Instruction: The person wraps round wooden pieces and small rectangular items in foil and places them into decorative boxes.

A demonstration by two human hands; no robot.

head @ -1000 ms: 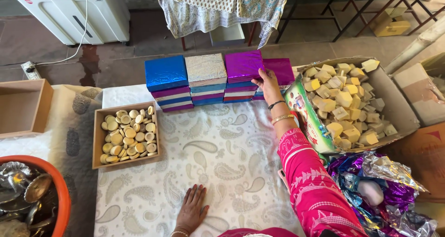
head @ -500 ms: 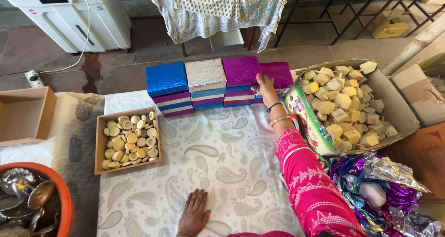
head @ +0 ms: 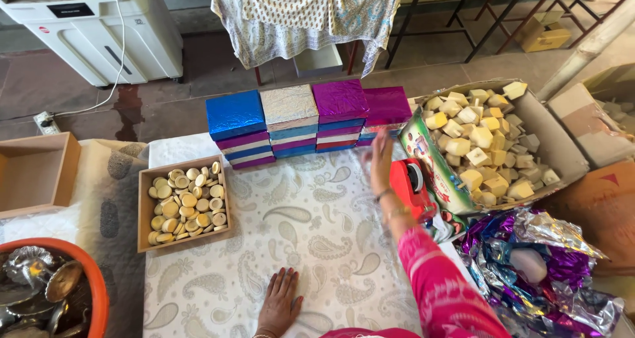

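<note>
My right hand [head: 380, 161] hovers blurred above the paisley cloth [head: 291, 232], fingers straight and apart, holding nothing. It is just in front of the stacks of foil-wrapped boxes: blue-topped [head: 235, 116], silver-topped [head: 289, 106], purple-topped [head: 339, 100] and magenta-topped [head: 387, 105]. A red tape dispenser [head: 410, 187] sits right beside my wrist, against the printed side of a cardboard box. My left hand [head: 281, 301] lies flat on the cloth near the front edge, empty.
A wooden tray [head: 144, 209] of round cream pieces lies at left. At right, a cardboard box [head: 549, 129] holds yellow and cream cubes, with crumpled purple foil [head: 555, 265] in front. An orange basin [head: 96, 292], an empty wooden box [head: 40, 172] and a white machine [head: 99, 34] stand beyond.
My right hand has drawn back from the purple-topped stack toward me and lifted. The red tape dispenser now shows beside my wrist. My left hand stays flat.
</note>
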